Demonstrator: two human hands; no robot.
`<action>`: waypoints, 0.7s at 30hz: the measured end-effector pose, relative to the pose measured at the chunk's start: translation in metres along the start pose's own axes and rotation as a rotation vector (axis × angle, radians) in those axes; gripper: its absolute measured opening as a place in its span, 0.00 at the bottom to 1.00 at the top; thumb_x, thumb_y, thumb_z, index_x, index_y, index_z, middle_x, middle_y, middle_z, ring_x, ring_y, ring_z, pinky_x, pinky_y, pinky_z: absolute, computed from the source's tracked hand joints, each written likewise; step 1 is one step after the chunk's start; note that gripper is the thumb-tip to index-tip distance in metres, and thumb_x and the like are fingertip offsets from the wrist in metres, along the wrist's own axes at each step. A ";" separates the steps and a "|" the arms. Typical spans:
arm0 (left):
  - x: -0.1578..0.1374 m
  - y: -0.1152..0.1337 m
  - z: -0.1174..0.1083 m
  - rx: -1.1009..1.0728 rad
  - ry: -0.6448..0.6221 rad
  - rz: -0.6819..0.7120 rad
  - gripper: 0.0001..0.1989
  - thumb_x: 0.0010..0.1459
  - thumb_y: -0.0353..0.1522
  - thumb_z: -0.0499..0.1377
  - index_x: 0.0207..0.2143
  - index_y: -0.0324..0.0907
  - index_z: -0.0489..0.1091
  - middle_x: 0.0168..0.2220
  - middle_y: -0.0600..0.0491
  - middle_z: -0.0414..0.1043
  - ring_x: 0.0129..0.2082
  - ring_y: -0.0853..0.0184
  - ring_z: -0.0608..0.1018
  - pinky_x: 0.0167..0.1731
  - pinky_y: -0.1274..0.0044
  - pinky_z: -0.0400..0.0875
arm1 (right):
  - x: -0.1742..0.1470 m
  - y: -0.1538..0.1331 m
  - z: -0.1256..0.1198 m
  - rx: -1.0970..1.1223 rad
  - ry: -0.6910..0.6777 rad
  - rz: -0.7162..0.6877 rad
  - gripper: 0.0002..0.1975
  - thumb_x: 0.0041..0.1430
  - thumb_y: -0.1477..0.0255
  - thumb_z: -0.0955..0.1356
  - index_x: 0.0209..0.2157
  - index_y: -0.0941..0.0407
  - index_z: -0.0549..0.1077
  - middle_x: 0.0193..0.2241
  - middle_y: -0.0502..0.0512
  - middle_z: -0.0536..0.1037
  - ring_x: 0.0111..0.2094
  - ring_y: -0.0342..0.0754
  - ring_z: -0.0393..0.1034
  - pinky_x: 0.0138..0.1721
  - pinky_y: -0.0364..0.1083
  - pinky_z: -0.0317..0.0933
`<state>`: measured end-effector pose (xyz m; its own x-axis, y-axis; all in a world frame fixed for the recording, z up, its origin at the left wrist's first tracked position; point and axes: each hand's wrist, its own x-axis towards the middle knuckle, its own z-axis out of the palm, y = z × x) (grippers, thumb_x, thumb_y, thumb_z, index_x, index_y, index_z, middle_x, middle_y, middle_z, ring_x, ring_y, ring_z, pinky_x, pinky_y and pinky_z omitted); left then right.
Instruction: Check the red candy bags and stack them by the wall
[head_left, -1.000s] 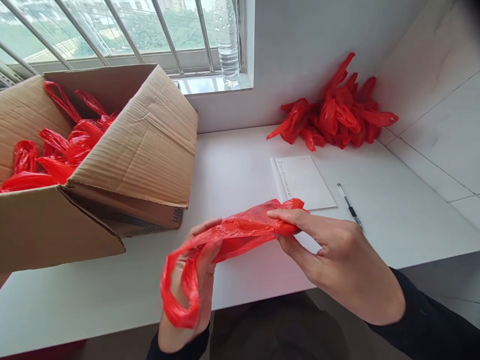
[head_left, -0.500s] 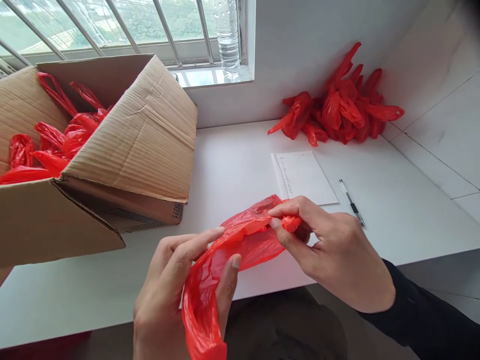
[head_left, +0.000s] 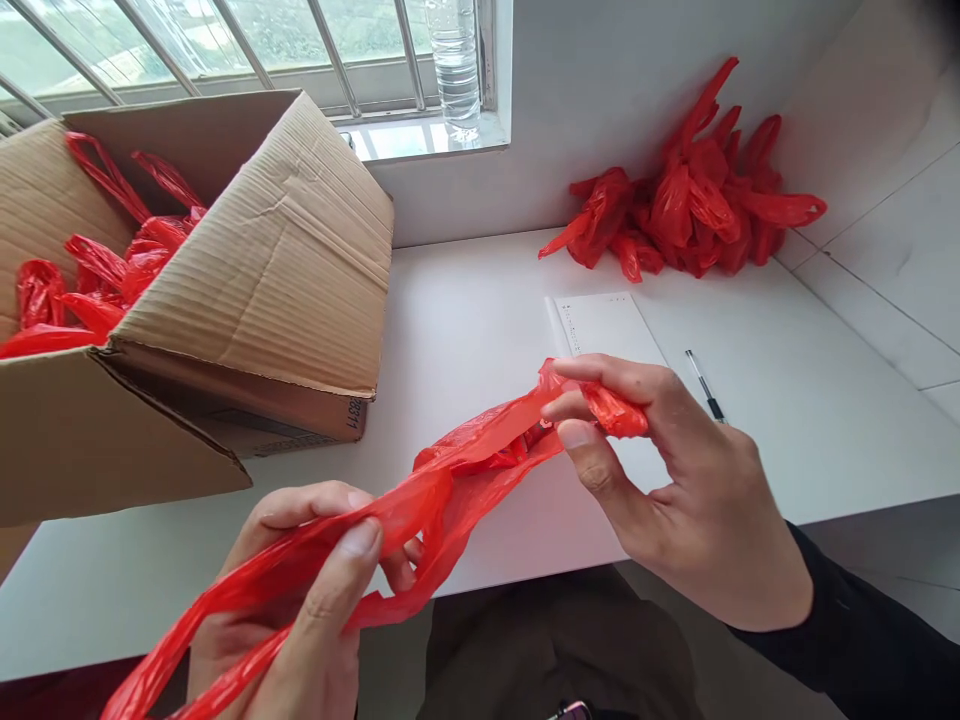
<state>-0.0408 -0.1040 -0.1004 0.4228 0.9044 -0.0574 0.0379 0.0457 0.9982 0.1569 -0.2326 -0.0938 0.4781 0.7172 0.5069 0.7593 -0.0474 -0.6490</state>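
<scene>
1. Far left: open box (head_left: 262,260) on the counter (head_left: 457,320), flaps splayed outward; crumpled red bags (head_left: 154,255) inside, loops up.
2. Near left: left hand (head_left: 315,620). Fingers pinching the film of a red bag (head_left: 435,490), thumb on top; handle loops trail past the wrist to the near left.
3. The bag: stretched between both hands above the near edge of the counter, slanting up to the right, mouth partly open.
4. Far middle: clear bottle (head_left: 456,75), upright on the window sill.
5. Right of middle: white booklet (head_left: 600,315) flat, partly behind the right hand (head_left: 682,490).
6. Right hand: fingers hold the bag's bunched end; thumb close by, contact unclear.
7. Far right: heap (head_left: 697,205) of red bags against the wall.
8. Right: pen (head_left: 701,378), beside the booklet.
</scene>
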 end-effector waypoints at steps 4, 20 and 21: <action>0.003 -0.003 0.010 0.007 0.002 0.020 0.08 0.61 0.37 0.64 0.42 0.47 0.75 0.25 0.57 0.72 0.22 0.71 0.74 0.25 0.80 0.74 | -0.003 -0.002 0.000 0.085 -0.067 -0.057 0.20 0.66 0.80 0.66 0.58 0.57 0.66 0.51 0.50 0.79 0.52 0.39 0.73 0.58 0.37 0.62; 0.004 -0.001 0.027 0.013 0.011 0.076 0.08 0.63 0.39 0.62 0.42 0.47 0.76 0.22 0.58 0.71 0.22 0.71 0.75 0.27 0.80 0.73 | -0.014 -0.025 -0.002 0.203 -0.314 -0.149 0.16 0.65 0.82 0.62 0.49 0.50 0.67 0.41 0.46 0.81 0.42 0.43 0.77 0.43 0.41 0.71; 0.003 -0.001 0.029 0.026 0.024 0.086 0.09 0.63 0.39 0.62 0.42 0.47 0.76 0.23 0.58 0.72 0.23 0.71 0.75 0.27 0.80 0.73 | -0.012 -0.023 0.008 0.075 -0.438 -0.139 0.18 0.62 0.84 0.61 0.49 0.51 0.68 0.43 0.48 0.80 0.43 0.45 0.77 0.42 0.43 0.71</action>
<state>-0.0132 -0.1140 -0.1017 0.4035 0.9145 0.0294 0.0259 -0.0435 0.9987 0.1302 -0.2350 -0.0893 0.1308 0.9401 0.3150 0.7613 0.1083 -0.6393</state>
